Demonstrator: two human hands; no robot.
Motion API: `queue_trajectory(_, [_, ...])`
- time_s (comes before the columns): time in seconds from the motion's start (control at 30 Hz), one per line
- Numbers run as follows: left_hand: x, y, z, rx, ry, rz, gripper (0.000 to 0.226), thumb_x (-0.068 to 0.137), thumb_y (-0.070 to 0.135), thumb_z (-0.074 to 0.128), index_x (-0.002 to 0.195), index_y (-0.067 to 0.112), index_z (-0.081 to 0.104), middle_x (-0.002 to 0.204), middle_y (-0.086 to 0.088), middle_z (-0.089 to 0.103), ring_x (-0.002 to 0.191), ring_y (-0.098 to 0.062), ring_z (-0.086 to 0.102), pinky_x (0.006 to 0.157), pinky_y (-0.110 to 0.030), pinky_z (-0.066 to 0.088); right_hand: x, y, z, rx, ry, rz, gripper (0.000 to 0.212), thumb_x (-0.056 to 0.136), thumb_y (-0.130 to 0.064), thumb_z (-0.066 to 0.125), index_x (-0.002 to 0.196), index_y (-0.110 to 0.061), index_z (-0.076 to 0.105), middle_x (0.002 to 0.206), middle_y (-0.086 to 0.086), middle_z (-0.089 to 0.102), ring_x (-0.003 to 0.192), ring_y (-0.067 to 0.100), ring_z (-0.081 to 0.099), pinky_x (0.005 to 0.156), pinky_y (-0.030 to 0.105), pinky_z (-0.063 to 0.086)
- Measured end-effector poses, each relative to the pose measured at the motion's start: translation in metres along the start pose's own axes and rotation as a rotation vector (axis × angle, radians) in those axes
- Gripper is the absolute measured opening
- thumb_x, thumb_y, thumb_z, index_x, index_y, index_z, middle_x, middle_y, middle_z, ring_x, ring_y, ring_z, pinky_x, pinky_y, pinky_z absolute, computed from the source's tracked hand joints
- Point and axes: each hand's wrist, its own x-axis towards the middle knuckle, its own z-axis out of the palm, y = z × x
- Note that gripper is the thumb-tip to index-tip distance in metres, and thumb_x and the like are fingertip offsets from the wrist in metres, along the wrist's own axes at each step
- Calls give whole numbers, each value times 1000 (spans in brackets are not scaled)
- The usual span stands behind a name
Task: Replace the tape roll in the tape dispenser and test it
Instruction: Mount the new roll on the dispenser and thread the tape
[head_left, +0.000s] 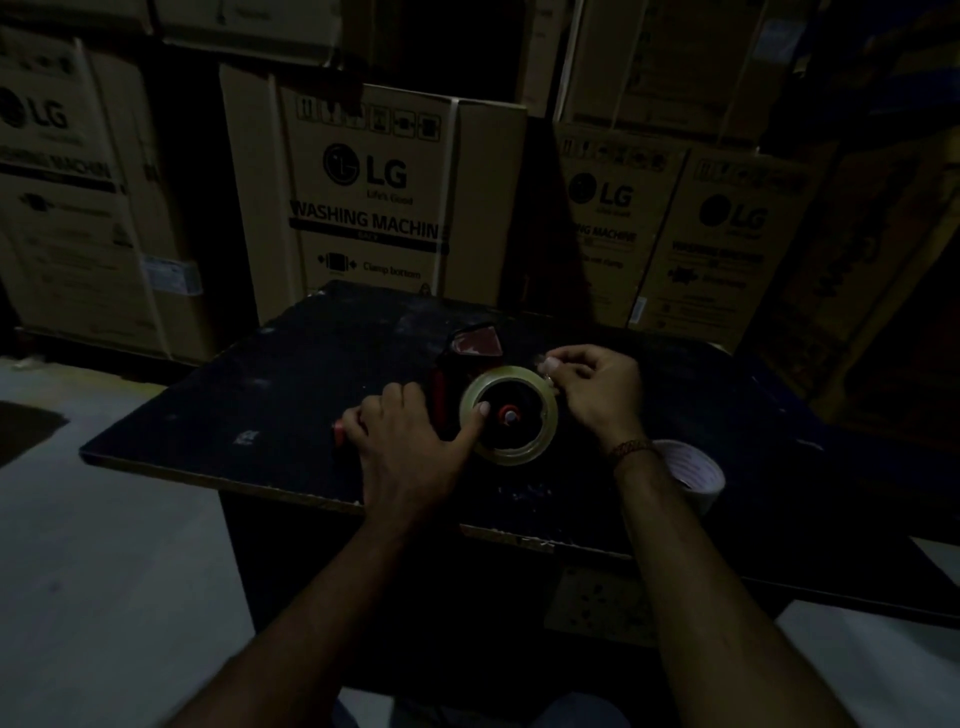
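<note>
Nearest the person, to the right of the tape dispenser (470, 345) and on its near side, a second, pale roll (698, 470) lay on the dark table (249, 395), partly hidden behind the right wrist. It was apart from the dispenser and held nothing.

The dispenser lay on its side, its handle running left and its cutter end pointing away from the person. The left hand (400, 431) was curled over the handle, with one fingertip pressed on the inner edge of the clear tape roll (511, 458). The roll sat flat, face up, around the red hub (510, 414) at the dispenser's right.

The right hand (597, 384) was at the roll's far right rim, thumb and forefinger pinched together on it and the other fingers loosely curled. Whether a free end of tape was between them was too dark to tell. The roll looked seated, so the next move probably turned on drawing tape from that rim towards the cutter end. The right hand was the nearer one for that.

Beyond the dispenser, stacked cartons (374, 197) marked as washing machines stood behind the table.
</note>
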Motion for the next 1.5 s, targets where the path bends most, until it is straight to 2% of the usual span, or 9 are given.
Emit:
queue_trajectory(0.37, [1, 1, -1, -16, 3, -10, 63, 86, 83, 42, 93, 21, 48, 99, 3, 44, 108, -27, 50, 112, -53, 32, -16, 9, 47, 313, 436, 227, 9, 94, -8, 69, 103, -9, 68, 96, 6, 72, 88, 17, 71, 64, 22, 52])
queue_trajectory(0.53, [2, 1, -3, 7, -20, -30, 69, 85, 85, 39, 99, 19, 54, 104, -1, 52, 110, -27, 49, 113, -53, 30, -10, 7, 41, 361, 297, 199, 7, 87, -6, 78, 93, -8, 74, 86, 9, 77, 80, 19, 76, 72, 33, 64])
queue_trajectory(0.63, [1, 1, -3, 0, -6, -26, 69, 85, 84, 40, 99, 19, 55, 104, -1, 52, 109, -27, 49, 113, -54, 31, -5, 2, 25, 459, 187, 353, 14, 89, -3, 75, 102, -6, 74, 87, 9, 76, 74, 16, 72, 60, 26, 58])
queue_trajectory(0.73, [0, 1, -3, 1, 4, -24, 68, 85, 84, 40, 97, 18, 54, 103, -2, 53, 109, -28, 50, 113, -54, 31, -3, -1, 15, 458, 102, 354, 22, 93, -4, 71, 114, -8, 69, 95, 10, 77, 78, 16, 72, 63, 27, 58])
queue_trajectory(0.87, [1, 1, -1, 6, 7, -20, 67, 86, 85, 40, 95, 20, 52, 102, 0, 52, 107, -26, 50, 113, -54, 31, -14, 2, 16, 204, 122, 157, 33, 96, -12, 70, 128, -10, 61, 98, 2, 73, 83, 13, 71, 75, 30, 59])
queue_trajectory(0.97, [0, 0, -1, 11, 12, -13, 67, 86, 85, 40, 94, 19, 52, 99, 0, 50, 104, -26, 50, 111, -54, 33, -19, 5, 13, -41, 131, 18, 41, 94, -19, 73, 132, -15, 58, 122, 1, 64, 82, 6, 67, 67, 20, 49])
queue_trajectory(1.17, [1, 0, 1, 11, 25, -8, 69, 86, 84, 39, 94, 18, 54, 100, -2, 53, 105, -27, 51, 109, -53, 34, -25, -4, 5, 87, 17, 316, 78, 85, -43, 82, 146, -15, 44, 124, 4, 62, 113, 25, 63, 95, 41, 56])
queue_trajectory(1.3, [0, -1, 1, 18, 19, -12, 69, 89, 86, 38, 95, 19, 54, 101, -1, 53, 105, -26, 51, 110, -54, 34, -28, 6, 5, 217, -46, 302, 74, 82, -14, 87, 144, -11, 46, 104, 3, 76, 102, 21, 73, 89, 39, 60])
queue_trajectory(1.5, [0, 1, 1, -3, 35, -38, 59, 101, 73, 28, 92, 20, 52, 101, -4, 53, 105, -27, 49, 110, -55, 31, -26, 13, 3, 166, -112, 119, 55, 83, -17, 86, 131, -11, 61, 104, 2, 79, 102, 16, 74, 85, 36, 62])
